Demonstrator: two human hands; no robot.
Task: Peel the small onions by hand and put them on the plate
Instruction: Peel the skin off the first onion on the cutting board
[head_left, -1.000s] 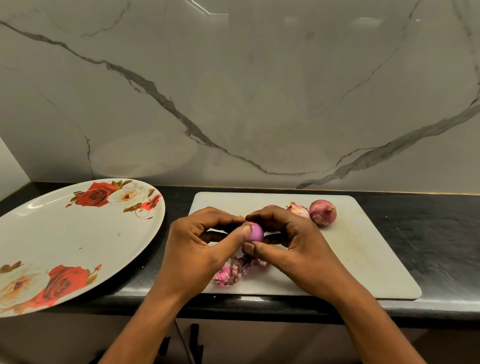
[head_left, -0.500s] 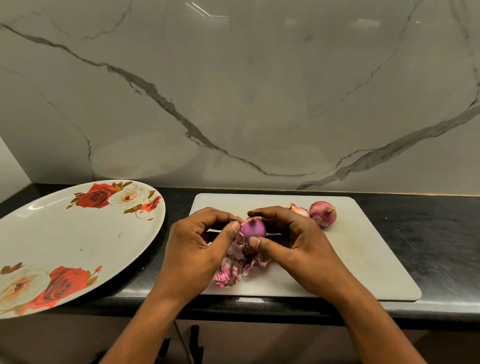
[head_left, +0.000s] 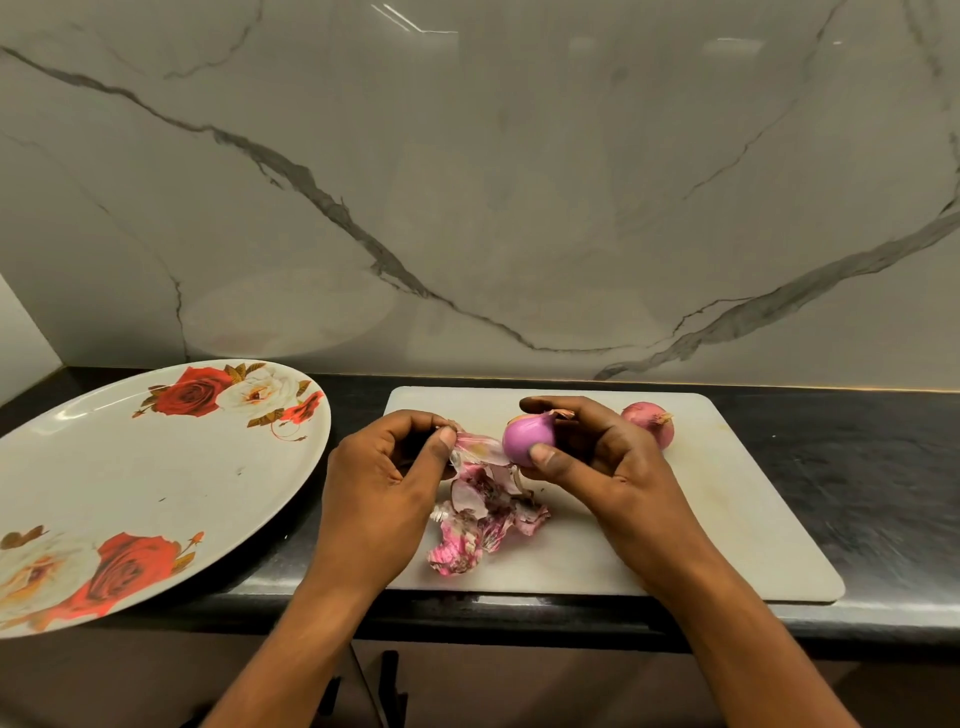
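- Right hand (head_left: 608, 462): thumb and curled fingers clamp a peeled purple onion (head_left: 527, 439) above the white cutting board (head_left: 727, 519).
- Left hand (head_left: 384, 478): thumb and forefinger pinch a strip of skin (head_left: 480, 447) that reaches to the held onion.
- Loose peels (head_left: 483, 525): heaped on the board beneath both hands.
- Unpeeled onion (head_left: 652, 423): on the board, behind the right hand.
- Rose-patterned plate (head_left: 130, 467): on the dark counter (head_left: 857, 467), left of the board.

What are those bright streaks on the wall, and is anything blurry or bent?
Head view: light glares as streaks on the glossy marble wall, which faintly mirrors the plate; the wide lens bows the counter edge; the counter at right looks smeared, the held onion sharp.
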